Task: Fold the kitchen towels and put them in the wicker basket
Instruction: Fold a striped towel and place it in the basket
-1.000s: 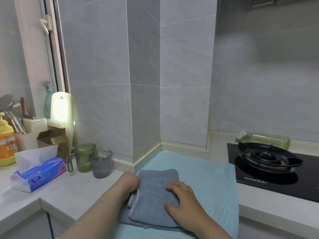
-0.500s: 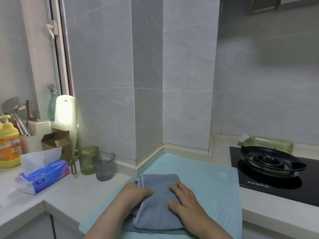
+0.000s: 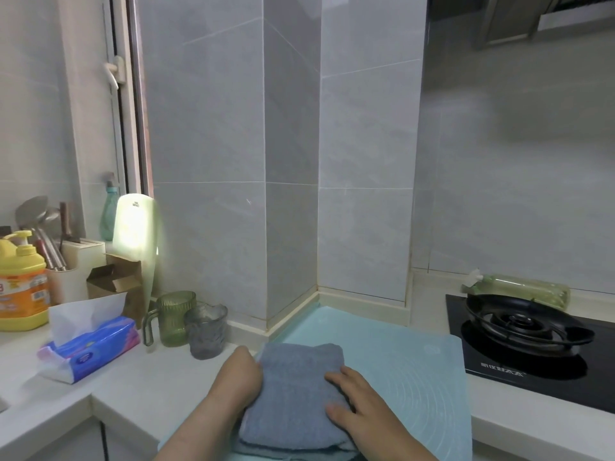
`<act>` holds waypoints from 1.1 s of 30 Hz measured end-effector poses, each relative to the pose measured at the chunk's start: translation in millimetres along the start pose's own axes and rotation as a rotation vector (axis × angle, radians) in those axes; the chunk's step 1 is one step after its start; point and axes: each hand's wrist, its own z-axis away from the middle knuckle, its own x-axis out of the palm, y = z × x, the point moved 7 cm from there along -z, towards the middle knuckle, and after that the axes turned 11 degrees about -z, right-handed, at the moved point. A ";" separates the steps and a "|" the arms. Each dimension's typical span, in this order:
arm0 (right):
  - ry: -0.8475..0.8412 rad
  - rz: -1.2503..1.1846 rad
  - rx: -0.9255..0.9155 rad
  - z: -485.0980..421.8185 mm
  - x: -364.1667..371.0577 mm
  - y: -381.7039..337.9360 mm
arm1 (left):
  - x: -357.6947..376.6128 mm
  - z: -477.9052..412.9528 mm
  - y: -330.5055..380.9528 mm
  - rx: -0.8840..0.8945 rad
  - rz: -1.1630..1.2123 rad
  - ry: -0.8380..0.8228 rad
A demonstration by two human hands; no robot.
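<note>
Folded blue-grey terry towel (image 3: 293, 394) on pale blue silicone mat (image 3: 416, 377). Right hand (image 3: 359, 404) flat on its right side, fingers straight; left hand (image 3: 238, 380) against left edge, fingers hidden, grip unclear.

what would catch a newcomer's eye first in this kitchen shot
The folded grey-blue towel sits front and centre on a blue mat, the left hand at its left edge and the right hand flat on top. A yellow bottle stands far left, a black gas hob right.

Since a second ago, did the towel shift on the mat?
No. The towel stays at the left edge of the mat, right of the grey cup.
</note>
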 end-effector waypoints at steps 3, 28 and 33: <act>-0.043 0.091 0.022 -0.8 4.8 -0.4 | 2.3 1.5 -8.1 -0.009 0.013 -0.028; -0.128 0.186 0.065 0.0 10.2 2.5 | 5.9 -11.2 -11.8 0.192 0.077 -0.037; 0.218 -0.324 0.359 -20.3 -9.6 0.3 | 12.5 -9.2 -14.5 0.196 -0.129 0.058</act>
